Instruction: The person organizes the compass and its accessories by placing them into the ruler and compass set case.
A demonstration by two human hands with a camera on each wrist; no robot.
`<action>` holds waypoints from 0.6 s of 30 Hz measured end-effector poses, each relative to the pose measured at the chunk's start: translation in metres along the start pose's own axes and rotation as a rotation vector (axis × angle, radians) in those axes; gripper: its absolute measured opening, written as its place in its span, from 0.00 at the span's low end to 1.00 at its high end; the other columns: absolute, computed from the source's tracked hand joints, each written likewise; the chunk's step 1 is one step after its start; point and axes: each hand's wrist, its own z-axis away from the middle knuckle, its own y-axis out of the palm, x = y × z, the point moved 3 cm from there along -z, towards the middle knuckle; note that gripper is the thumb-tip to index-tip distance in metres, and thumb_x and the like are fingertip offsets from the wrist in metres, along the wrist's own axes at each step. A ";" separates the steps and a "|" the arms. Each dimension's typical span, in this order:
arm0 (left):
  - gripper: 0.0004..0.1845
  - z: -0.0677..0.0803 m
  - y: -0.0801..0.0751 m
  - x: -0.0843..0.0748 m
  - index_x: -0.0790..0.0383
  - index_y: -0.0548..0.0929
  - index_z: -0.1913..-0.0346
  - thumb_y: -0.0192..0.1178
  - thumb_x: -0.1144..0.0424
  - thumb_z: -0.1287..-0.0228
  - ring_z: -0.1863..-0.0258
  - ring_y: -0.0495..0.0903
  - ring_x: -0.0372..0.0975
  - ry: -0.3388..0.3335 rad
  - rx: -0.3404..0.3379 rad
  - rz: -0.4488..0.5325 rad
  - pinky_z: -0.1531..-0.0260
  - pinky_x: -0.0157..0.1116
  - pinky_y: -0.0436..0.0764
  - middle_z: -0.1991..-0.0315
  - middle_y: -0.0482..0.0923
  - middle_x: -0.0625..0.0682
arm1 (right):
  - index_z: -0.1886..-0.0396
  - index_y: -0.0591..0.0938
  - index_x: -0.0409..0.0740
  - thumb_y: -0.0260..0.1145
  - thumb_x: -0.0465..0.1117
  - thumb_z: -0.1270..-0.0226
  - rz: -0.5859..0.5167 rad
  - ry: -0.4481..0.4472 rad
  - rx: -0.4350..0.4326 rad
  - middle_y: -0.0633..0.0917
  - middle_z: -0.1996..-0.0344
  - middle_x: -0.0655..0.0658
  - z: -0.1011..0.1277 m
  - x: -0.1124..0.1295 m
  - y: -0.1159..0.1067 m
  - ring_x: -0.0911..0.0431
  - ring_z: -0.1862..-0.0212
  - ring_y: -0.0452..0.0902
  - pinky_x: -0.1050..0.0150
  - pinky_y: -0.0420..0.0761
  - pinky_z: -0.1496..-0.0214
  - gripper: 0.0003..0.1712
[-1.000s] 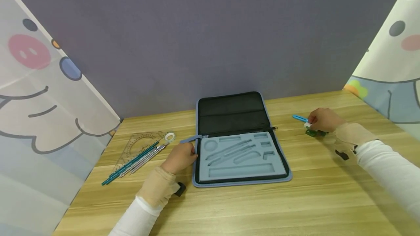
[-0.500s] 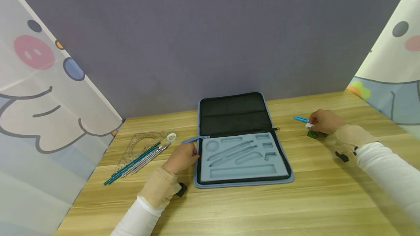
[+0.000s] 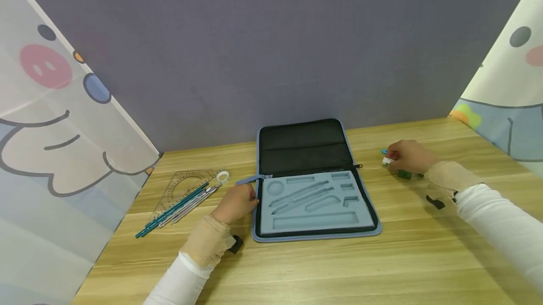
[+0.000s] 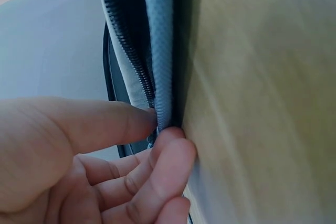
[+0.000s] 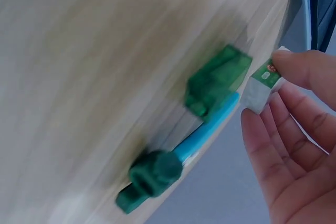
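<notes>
1. My right hand (image 3: 408,156) has lifted the eraser (image 5: 264,85), fingers pinching it, just off the desk (image 3: 297,267) above the green pieces (image 5: 215,80).
2. My left hand (image 3: 235,203) still pinches the case (image 3: 316,201) edge.

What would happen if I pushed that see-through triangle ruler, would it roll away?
Probably not. The clear triangle ruler lies flat on the wooden table, so it would likely slide, not roll. It looks thin, so probably light and a bit bendy. The pencils lying across it might roll off.

A study desk (image 3: 297,267), walled by cartoon-print curtains (image 3: 51,121) and drawing tools (image 3: 182,201).
</notes>
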 end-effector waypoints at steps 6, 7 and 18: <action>0.08 -0.001 0.002 0.001 0.65 0.77 0.77 0.64 0.68 0.44 0.82 0.68 0.37 0.006 0.005 0.008 0.78 0.35 0.71 0.80 0.73 0.49 | 0.66 0.82 0.33 0.69 0.32 0.47 -0.041 -0.009 0.026 0.82 0.71 0.46 -0.002 0.010 0.004 0.54 0.69 0.77 0.55 0.77 0.66 0.08; 0.08 -0.001 0.002 0.002 0.65 0.77 0.77 0.64 0.68 0.44 0.82 0.68 0.37 0.005 0.008 0.010 0.78 0.35 0.71 0.80 0.73 0.49 | 0.67 0.82 0.34 0.68 0.32 0.47 -0.042 -0.017 0.024 0.82 0.72 0.46 -0.003 0.012 0.005 0.55 0.69 0.76 0.55 0.77 0.66 0.08; 0.07 0.000 0.001 0.002 0.65 0.78 0.75 0.65 0.69 0.44 0.80 0.70 0.38 -0.014 0.008 0.003 0.76 0.35 0.73 0.78 0.75 0.51 | 0.70 0.83 0.39 0.71 0.33 0.47 -0.047 -0.174 -0.010 0.81 0.75 0.51 -0.012 0.044 0.012 0.60 0.72 0.74 0.62 0.76 0.69 0.05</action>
